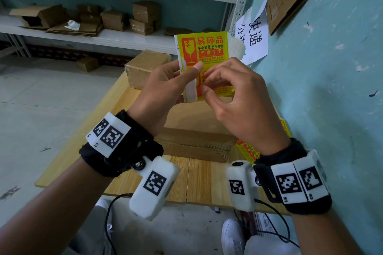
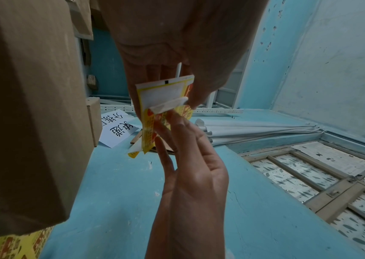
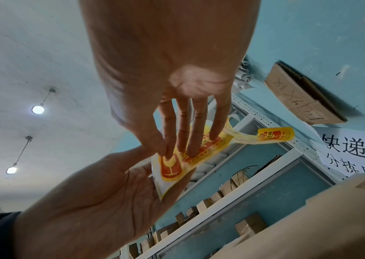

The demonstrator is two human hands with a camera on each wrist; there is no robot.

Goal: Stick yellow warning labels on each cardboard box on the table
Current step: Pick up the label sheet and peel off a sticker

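While the left hand point(image 1: 159, 87) grips a yellow-and-red strip of fragile-goods warning labels point(image 1: 204, 47) upright above the pale wooden table point(image 1: 199, 180), thumb pressed on its face, the right hand point(image 1: 232, 97) pinches at a label in the strip's lower half, apparently peeling it from the white backing, part of which is already bare. No label is visibly stuck on either box: the large brown cardboard box point(image 1: 192, 143) sits directly beneath the hands, at 6 o'clock from the strip, and the smaller taped cardboard box point(image 1: 145, 66) stands at 9 o'clock. More yellow label sheets point(image 1: 247, 151) lie at 3 o'clock of the large box. Judging by this, the sticking seems hardly begun.
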